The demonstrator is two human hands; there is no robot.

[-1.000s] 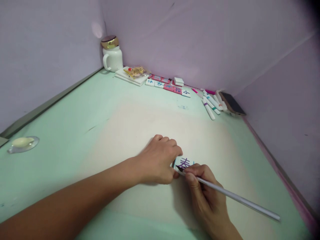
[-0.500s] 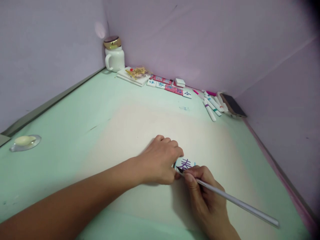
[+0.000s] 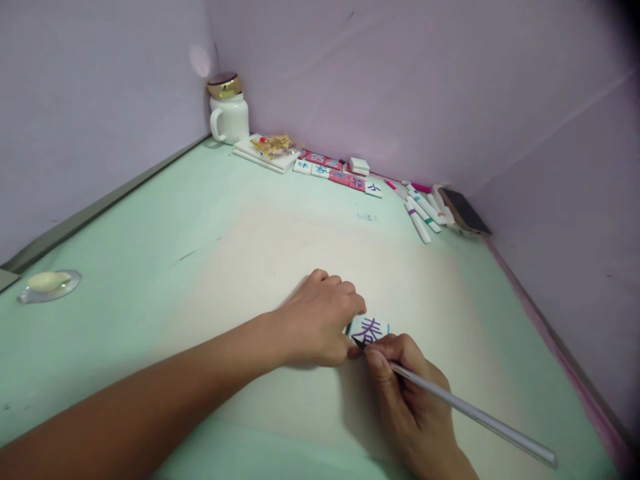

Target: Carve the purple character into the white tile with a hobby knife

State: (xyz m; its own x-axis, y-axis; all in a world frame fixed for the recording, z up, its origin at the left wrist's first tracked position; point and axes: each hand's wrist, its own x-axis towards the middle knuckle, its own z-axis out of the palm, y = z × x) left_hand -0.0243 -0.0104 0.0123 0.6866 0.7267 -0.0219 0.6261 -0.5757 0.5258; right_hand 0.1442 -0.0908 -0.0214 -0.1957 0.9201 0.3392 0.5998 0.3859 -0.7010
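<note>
A small white tile (image 3: 373, 329) with a purple painted character lies on the pale green table (image 3: 150, 227) in front of me. My left hand (image 3: 320, 320) pinches the tile's left edge with curled fingers and holds it down. My right hand (image 3: 410, 393) grips a long thin white-handled brush (image 3: 475, 415). The brush's dark tip touches the tile's lower left corner, just under the character. My right fingers hide the tile's lower right part.
Along the back wall stand a white mug with a gold lid (image 3: 227, 110), stacked white tiles with a gold ornament (image 3: 267, 150), a row of painted tiles (image 3: 340, 173), several markers (image 3: 423, 210) and a phone (image 3: 463, 210). A clear dish (image 3: 47, 285) sits far left.
The brush tip has shifted slightly left and down along the tile's lower edge. My left hand has stayed on the tile.
</note>
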